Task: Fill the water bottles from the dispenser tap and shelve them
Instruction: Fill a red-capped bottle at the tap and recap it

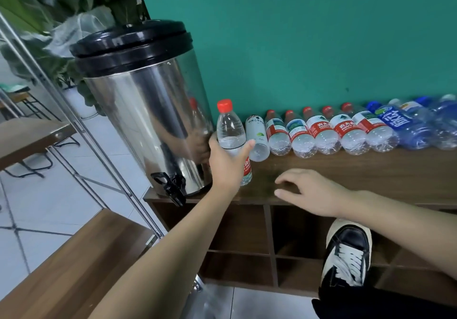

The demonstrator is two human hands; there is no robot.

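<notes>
Nearest the camera, a black-and-white laced shoe (347,254) is raised in front of the open cubbyholes (237,229) of the wooden shelf unit (371,167), well to the right of the dispenser and below its level.

Above the shoe, the right hand (309,191) hovers over or rests lightly on the shelf top, right of the dispenser, fingers loosely spread and holding nothing; it looks idle, perhaps steadying the person.

The left hand (226,161) is wrapped round the middle of an upright red-capped bottle (230,133), thumb on the dispenser side and fingers round the far side. The bottle stands just right of the dispenser, its base at or just above the shelf top. The cap is on and the upper part looks clear, so whether it is filled I cannot tell.

The stainless steel dispenser (143,111) sits at the shelf's left end, so its black tap (173,185) overhangs the front edge, leaving room for a bottle beneath.

Farthest back, right of the dispenser, a row of bottles (346,130) lies on its side against the green wall (296,34), red-labelled nearer the dispenser and blue farther off, seemingly empty and waiting.
</notes>
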